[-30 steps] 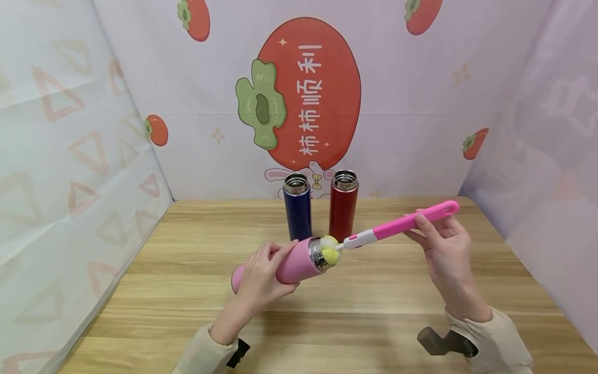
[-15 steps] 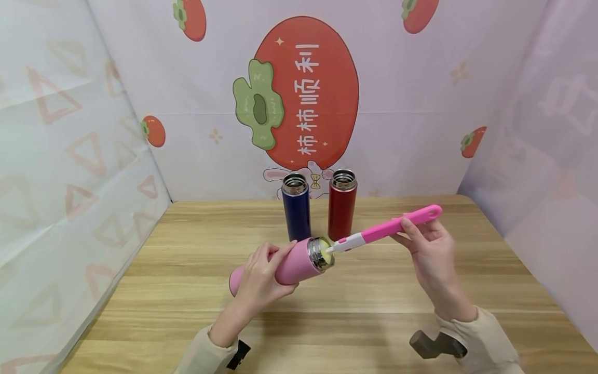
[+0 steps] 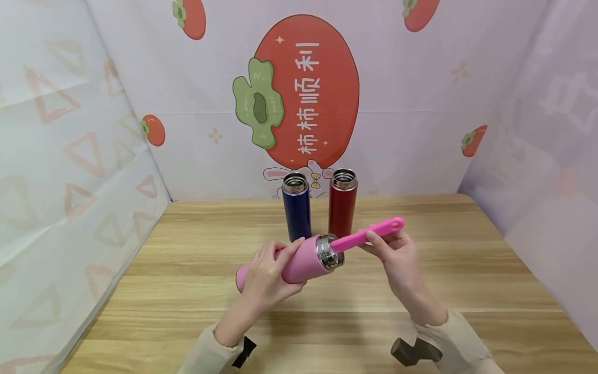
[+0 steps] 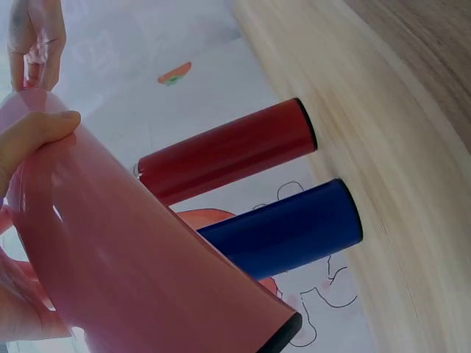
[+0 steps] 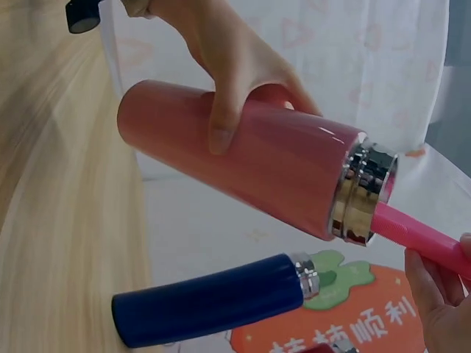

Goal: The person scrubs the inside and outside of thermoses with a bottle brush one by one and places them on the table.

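My left hand (image 3: 267,272) grips a pink thermos bottle (image 3: 306,261) around its body, tilted with the lidless steel mouth up to the right. In my right hand (image 3: 401,259), thumb and fingers pinch the pink handle of a bottle brush (image 3: 362,237). The brush's head and white neck are hidden inside the bottle; only the pink handle sticks out. In the right wrist view the handle enters the steel neck (image 5: 362,193) of the bottle. Behind the pink bottle, a blue bottle (image 3: 297,208) and a red bottle (image 3: 342,205) stand upright, both without lids.
All this is over a wood-grain table (image 3: 196,249). A printed cloth backdrop (image 3: 397,104) rises behind the table, with cloth sides at left and right. Dark camera mounts (image 3: 416,351) sit at the cuffs of the sleeves.
My right hand has moved left and slightly down, pushing the brush in. Its yellow-and-white sponge head, then its white neck, went into the pink bottle. The left hand has barely shifted.
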`<state>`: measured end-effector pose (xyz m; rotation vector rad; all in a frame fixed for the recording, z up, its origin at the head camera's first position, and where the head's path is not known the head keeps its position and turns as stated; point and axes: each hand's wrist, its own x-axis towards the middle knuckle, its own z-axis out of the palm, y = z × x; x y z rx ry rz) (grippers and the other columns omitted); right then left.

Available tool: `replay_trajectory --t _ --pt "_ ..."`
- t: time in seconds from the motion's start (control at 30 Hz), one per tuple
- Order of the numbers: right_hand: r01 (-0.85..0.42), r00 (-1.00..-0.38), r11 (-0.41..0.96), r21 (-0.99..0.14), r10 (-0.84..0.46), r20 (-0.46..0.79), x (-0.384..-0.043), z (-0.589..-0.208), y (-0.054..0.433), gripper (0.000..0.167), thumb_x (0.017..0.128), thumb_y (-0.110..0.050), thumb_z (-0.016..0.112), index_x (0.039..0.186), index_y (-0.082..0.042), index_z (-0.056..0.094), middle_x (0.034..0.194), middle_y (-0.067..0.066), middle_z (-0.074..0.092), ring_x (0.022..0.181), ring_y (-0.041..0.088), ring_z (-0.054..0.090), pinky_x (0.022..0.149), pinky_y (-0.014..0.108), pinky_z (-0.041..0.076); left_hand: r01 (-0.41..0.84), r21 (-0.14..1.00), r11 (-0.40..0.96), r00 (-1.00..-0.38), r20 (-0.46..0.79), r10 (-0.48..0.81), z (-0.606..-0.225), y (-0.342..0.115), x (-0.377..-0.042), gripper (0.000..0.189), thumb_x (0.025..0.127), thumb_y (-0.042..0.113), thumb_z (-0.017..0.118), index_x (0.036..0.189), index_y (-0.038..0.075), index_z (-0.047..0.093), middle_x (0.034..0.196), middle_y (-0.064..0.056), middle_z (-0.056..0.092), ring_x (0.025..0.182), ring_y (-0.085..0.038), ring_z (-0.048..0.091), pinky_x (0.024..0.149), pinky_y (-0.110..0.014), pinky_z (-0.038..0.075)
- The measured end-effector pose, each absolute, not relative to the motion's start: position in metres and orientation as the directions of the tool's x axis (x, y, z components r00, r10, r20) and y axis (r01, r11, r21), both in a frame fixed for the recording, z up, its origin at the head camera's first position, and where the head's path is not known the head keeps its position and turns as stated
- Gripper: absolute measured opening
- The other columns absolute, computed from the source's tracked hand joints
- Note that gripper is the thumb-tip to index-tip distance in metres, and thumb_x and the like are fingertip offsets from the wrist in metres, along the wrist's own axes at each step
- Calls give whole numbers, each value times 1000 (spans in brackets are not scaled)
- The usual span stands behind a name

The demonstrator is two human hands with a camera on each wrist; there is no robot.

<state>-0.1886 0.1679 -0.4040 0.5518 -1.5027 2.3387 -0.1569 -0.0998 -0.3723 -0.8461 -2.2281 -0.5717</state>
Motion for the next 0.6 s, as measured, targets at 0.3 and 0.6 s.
replay_trajectory --t 0.3,0.6 --pt "-437 -886 -395 -808 34 462 -189 -408 163 26 83 3 56 107 10 50 96 22 58 87 31 61 73 41 49 712 144 688 -539 739 404 -377 -100 -158 79 47 27 82 120 18 52 89 -6 48 80 -16 47 65 -34 41" --pt "-451 -879 -478 -754 94 467 -232 -464 210 30 84 7 52 113 9 47 104 29 54 94 41 55 75 51 45 713 148 685 -541 738 404 -379 -103 -157 81 46 26 82 120 17 52 89 -6 48 80 -16 48 66 -34 41"
